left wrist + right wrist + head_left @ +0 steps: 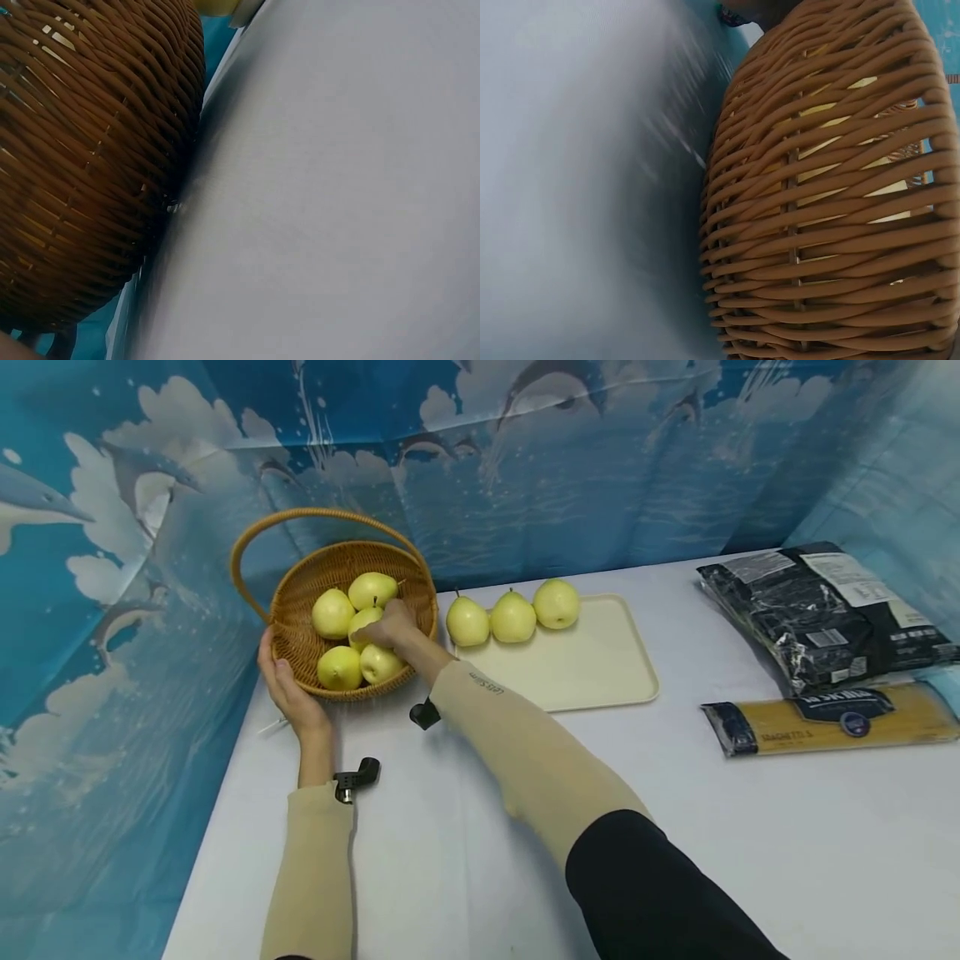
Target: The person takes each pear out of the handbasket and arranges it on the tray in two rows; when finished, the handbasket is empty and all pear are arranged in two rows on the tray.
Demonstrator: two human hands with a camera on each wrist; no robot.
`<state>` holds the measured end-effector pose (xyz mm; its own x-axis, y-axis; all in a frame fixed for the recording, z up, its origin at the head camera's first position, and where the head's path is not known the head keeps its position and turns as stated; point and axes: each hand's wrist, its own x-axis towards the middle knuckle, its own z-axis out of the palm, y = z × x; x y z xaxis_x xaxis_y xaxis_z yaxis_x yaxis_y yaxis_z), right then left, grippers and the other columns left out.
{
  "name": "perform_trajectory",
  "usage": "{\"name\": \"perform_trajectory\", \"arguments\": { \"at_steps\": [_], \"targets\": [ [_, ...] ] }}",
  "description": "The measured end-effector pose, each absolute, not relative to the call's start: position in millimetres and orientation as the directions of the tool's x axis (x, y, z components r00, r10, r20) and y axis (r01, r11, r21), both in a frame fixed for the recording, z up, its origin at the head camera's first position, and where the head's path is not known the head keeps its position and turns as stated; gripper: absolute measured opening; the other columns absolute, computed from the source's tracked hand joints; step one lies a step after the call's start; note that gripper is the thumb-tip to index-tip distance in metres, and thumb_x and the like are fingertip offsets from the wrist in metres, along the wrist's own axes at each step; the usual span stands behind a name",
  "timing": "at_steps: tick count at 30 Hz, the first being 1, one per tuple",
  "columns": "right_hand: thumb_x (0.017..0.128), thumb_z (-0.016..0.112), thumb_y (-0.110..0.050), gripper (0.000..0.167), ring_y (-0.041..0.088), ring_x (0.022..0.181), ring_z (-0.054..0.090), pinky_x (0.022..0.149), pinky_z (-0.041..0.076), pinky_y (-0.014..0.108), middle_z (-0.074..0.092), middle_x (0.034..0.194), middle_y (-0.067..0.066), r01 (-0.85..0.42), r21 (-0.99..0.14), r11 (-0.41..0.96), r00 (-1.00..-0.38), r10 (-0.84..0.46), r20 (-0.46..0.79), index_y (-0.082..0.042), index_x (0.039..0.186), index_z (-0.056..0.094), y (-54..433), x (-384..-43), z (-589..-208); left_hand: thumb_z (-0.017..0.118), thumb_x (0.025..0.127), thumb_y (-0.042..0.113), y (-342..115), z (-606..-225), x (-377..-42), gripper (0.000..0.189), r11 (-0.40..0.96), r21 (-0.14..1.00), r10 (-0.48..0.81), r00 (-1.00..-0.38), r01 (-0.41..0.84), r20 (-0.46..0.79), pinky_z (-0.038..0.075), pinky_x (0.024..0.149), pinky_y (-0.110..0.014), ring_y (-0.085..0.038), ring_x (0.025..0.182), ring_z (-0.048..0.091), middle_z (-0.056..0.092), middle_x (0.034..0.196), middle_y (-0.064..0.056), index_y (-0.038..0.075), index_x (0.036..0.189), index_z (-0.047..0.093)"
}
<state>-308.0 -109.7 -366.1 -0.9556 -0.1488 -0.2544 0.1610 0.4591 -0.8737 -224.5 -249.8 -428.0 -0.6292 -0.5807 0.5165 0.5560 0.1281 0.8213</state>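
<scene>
A brown wicker basket (300, 647) with an arched handle leans with its opening toward me, holding several yellow-green pears (340, 668). My left hand (294, 697) holds the basket's left side, fingers along the outer wall. Inside it, my right hand (393, 625) reaches over the right rim and grips a pear (362, 621) near the middle; the fingertips are partly hidden. The wrist views show mainly the woven wall (97, 150), with pears glimpsed through the gaps in the right one. Three more pears (513, 617) sit in a row along the back of a cream tray (585, 668).
The tray stands right of the basket on a white-covered table (450, 860). A black plastic package (832, 610) and a spaghetti packet (840, 720) lie at the far right. A blue dolphin-printed curtain (510, 510) hangs behind and to the left.
</scene>
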Motion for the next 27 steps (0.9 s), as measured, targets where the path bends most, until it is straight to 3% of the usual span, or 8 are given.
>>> {"name": "perform_trajectory", "arguments": {
  "at_steps": [7, 12, 16, 21, 27],
  "targets": [
    [0.090, 0.080, -0.041, 0.047, 0.017, 0.089, 0.061, 0.075, 0.055, 0.029, 0.062, 0.103, 0.005, 0.147, -0.894, 0.424, -0.977, -0.082, -0.199, -0.007, 0.115, 0.061, -114, -307, -370, 0.037, 0.103, 0.010, -252, -429, -223, 0.054, 0.087, 0.832, -0.598, -0.640, 0.547, 0.483, 0.027, 0.128, -0.036, -0.025, 0.152, 0.039, 0.048, 0.160, -0.016, 0.000, 0.154, 0.049],
    [0.085, 0.083, -0.053, 0.049, 0.016, 0.090, 0.062, 0.074, 0.052, 0.027, 0.066, 0.097, 0.000, 0.034, -0.839, 0.543, -0.994, -0.068, -0.084, -0.012, 0.105, 0.065, -115, -307, -363, 0.038, 0.103, 0.011, -251, -429, -225, 0.054, 0.073, 0.839, -0.608, -0.643, 0.540, 0.466, 0.027, 0.128, -0.037, -0.026, 0.153, 0.038, 0.048, 0.160, -0.016, -0.001, 0.154, 0.048],
    [0.084, 0.081, -0.059, 0.061, 0.020, 0.108, 0.064, 0.087, 0.055, 0.031, 0.069, 0.112, 0.001, -0.014, -0.809, 0.587, -0.997, -0.074, -0.037, -0.013, 0.121, 0.068, -112, -303, -356, 0.038, 0.103, 0.010, -249, -430, -225, 0.054, 0.072, 0.842, -0.610, -0.644, 0.535, 0.461, 0.026, 0.129, -0.037, -0.029, 0.154, 0.037, 0.047, 0.160, -0.017, -0.002, 0.155, 0.047],
    [0.085, 0.080, -0.059, 0.076, 0.022, 0.117, 0.062, 0.090, 0.056, 0.033, 0.068, 0.126, 0.003, -0.040, -0.834, 0.551, -0.995, -0.102, -0.020, -0.012, 0.141, 0.062, -104, -299, -349, 0.037, 0.104, 0.010, -251, -430, -225, 0.053, 0.062, 0.838, -0.614, -0.641, 0.542, 0.460, 0.027, 0.128, -0.037, -0.029, 0.153, 0.038, 0.047, 0.160, -0.018, -0.002, 0.154, 0.047],
    [0.086, 0.080, -0.058, 0.072, 0.021, 0.120, 0.057, 0.092, 0.055, 0.034, 0.065, 0.128, 0.000, -0.130, -0.881, 0.455, -0.982, -0.181, 0.051, -0.016, 0.141, 0.059, -88, -296, -342, 0.036, 0.104, 0.010, -254, -429, -223, 0.053, 0.064, 0.846, -0.622, -0.642, 0.530, 0.449, 0.027, 0.129, -0.035, -0.026, 0.153, 0.038, 0.047, 0.161, -0.017, -0.001, 0.155, 0.047]
  ]
}}
